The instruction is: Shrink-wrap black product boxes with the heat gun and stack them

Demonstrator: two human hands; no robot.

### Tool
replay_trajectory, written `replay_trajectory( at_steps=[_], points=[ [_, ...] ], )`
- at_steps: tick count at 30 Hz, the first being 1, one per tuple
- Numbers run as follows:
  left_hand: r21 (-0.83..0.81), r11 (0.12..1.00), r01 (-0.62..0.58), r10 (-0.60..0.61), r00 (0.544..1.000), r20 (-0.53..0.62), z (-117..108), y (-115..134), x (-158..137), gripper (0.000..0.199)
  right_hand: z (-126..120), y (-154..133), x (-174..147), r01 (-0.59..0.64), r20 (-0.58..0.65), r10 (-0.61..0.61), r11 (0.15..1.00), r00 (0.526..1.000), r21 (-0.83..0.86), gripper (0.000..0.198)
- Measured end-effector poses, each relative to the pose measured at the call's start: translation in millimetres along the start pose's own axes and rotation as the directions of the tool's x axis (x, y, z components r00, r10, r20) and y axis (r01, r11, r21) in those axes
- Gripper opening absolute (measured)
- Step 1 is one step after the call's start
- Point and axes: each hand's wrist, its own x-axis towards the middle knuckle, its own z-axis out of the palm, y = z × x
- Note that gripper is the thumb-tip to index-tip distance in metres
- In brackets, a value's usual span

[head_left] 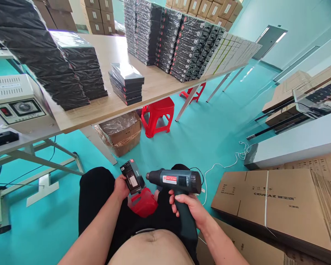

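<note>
My right hand (188,206) is wrapped round the handle of a dark heat gun (179,180). Its metal nozzle points left, towards a small black product box (132,177). That box is tilted in my left hand (121,187), which grips it by its left edge. Printing and a pale label show on the side facing me. Between nozzle and box there is a short gap. Both hands are above my lap, with a red plastic stool seat (145,204) below the box, between my knees.
On the wooden table (110,46) stand a short pile of boxes (127,82) and tall stacks of film-wrapped black boxes (193,46). A grey machine (19,105) is at the left. Red stools (158,114) and an opened carton (124,132) are underneath. Large cartons (264,206) flank my right.
</note>
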Motion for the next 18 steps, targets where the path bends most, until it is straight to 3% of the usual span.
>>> replay_trajectory(
  at_steps=[3, 6, 9, 18],
  points=[
    [0.117, 0.987, 0.112, -0.119, 0.991, 0.057, -3, -3, 0, 0.029, 0, -7, 5, -0.001, 0.005, 0.001, 0.999, 1.000, 0.040, 0.031],
    [0.199, 0.967, 0.160, -0.177, 0.982, 0.067, -3, -6, -2, 0.028, 0, -14, 9, 0.017, 0.049, -0.020, 0.997, 0.999, 0.074, 0.031],
    [0.254, 0.947, 0.195, -0.222, 0.972, 0.080, -2, -8, -5, 0.026, 1, -18, 11, 0.037, 0.017, -0.039, 0.995, 0.999, 0.098, 0.031],
    [0.332, 0.927, 0.173, -0.199, 0.979, 0.044, -5, -11, -4, 0.020, 7, -25, 17, 0.040, 0.031, -0.043, 0.995, 0.999, 0.089, 0.029]
  ],
)
